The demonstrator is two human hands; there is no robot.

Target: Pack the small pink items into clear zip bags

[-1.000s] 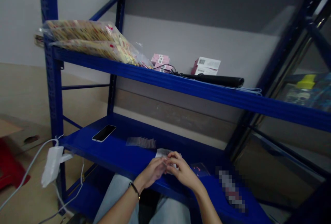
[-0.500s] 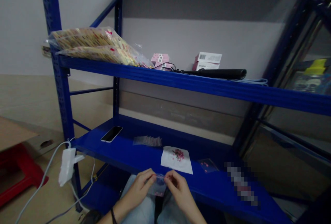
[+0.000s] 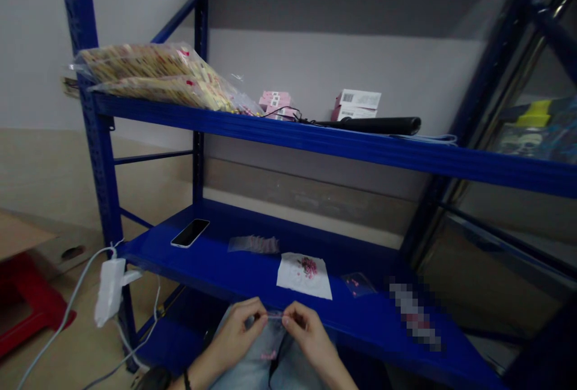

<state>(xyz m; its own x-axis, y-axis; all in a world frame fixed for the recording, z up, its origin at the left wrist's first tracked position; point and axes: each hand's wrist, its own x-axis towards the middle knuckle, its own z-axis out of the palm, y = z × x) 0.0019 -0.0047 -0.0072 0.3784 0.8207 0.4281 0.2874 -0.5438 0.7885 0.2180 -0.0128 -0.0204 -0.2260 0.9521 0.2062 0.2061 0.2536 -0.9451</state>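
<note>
My left hand point(image 3: 234, 339) and my right hand point(image 3: 311, 336) pinch the top edge of a small clear plastic bag point(image 3: 274, 316) from either side, above my lap. The bag is nearly see-through, and its lower part is hard to make out against my jeans. A few pink specks point(image 3: 269, 354) show low down, perhaps inside it. Just beyond my hands on the blue steel shelf point(image 3: 225, 273) lies a white paper sheet point(image 3: 303, 276) with a heap of tiny pink pieces point(image 3: 309, 267). A flat stack of clear bags point(image 3: 253, 244) lies to its left.
A smartphone point(image 3: 190, 233) lies on the lower shelf, and a small bag with pink bits point(image 3: 358, 284) lies right of the paper. The upper shelf holds large plastic packs point(image 3: 148, 76), pink boxes point(image 3: 276, 105), a white box point(image 3: 356, 105) and a black rod point(image 3: 369, 125).
My hands have drawn slightly apart and the bag's top edge is pulled tighter between them. The bag's body is less visible. The shelf contents have not moved.
</note>
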